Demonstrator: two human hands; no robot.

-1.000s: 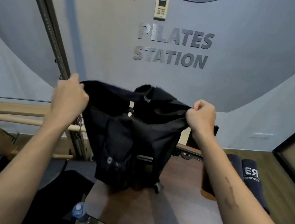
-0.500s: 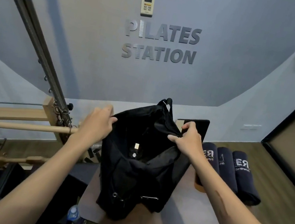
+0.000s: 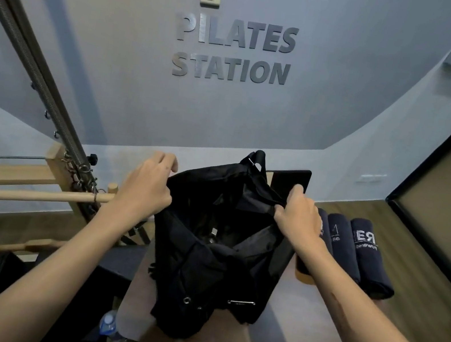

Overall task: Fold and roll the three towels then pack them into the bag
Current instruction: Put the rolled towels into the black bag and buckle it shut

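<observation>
Black bag (image 3: pixel 213 265) upright on table (image 3: pixel 291 339), rim gripped by left hand (image 3: pixel 146 187) and right hand (image 3: pixel 299 217).

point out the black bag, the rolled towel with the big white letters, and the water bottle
black bag (image 3: pixel 209 270): head view, on its front panel below the open mouth.
rolled towel with white letters (image 3: pixel 369 256): head view, on its rolled side just below the lettering.
water bottle (image 3: pixel 108 326): head view, on its shoulder by the table's near-left edge.

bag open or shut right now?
Open. The left hand and right hand each grip the bag by its rim and hold the mouth spread, showing the dark inside.
</observation>
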